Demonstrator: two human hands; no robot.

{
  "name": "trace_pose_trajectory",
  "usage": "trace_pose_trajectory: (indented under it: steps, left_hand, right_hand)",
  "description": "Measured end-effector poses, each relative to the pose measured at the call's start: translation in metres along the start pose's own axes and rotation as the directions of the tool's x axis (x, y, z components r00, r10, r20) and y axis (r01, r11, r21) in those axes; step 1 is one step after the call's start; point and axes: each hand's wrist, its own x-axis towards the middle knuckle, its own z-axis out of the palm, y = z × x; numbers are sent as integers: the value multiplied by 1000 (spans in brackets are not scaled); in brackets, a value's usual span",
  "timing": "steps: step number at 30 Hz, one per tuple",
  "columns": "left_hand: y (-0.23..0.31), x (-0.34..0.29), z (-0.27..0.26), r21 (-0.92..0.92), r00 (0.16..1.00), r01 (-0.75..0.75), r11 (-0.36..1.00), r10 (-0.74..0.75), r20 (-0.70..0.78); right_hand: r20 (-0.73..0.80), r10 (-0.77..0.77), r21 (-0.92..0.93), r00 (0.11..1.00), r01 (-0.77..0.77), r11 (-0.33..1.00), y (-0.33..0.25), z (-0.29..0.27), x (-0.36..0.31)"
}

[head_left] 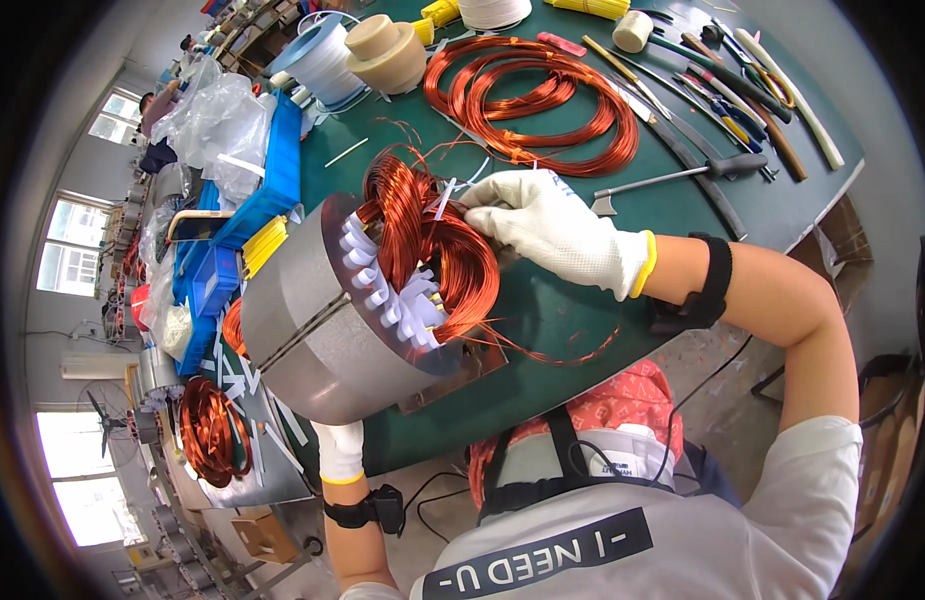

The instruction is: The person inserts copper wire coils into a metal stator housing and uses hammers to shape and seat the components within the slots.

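A grey metal motor stator (328, 310) rests on its side on the green bench, its open end turned to the right. White insulation strips (398, 300) ring the slots at that end. Thick copper wire coils (463, 270) bulge out of it, with loose wire ends trailing right. My right hand (553, 225), in a white glove with a yellow cuff, has its fingers closed at the top right edge of the coils, next to a thin white strip. My left hand (340, 450), also gloved, is at the stator's lower side; its fingers are hidden behind the metal.
Large copper wire loops (533, 105) lie at the back. A long-handled scraper-like tool (683, 180), pliers, rods and a mallet (634, 31) are to the right. Wire spools (323, 65) stand at the back left, near blue bins (268, 180). Another copper bundle (213, 430) lies left.
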Motion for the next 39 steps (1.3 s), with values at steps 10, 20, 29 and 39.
trace_pose_trajectory:
  steps: [10,20,29,39]
  left_hand:
    - [16,-4,-6,-149,974,219,964,-207,91]
    - [56,5,8,212,997,-79,974,81,-1]
    - [100,66,-5,-165,926,347,923,-309,216]
    - [129,77,9,-690,674,668,279,-621,401]
  right_hand:
    - [-18,-328,-488,944,278,828,-5,4,12]
    - [86,-414,-640,906,369,674,-24,2,10]
    - [59,-395,-554,917,360,751,-41,-18,5]
    - [515,-506,-762,692,640,100,-12,-11,-28]
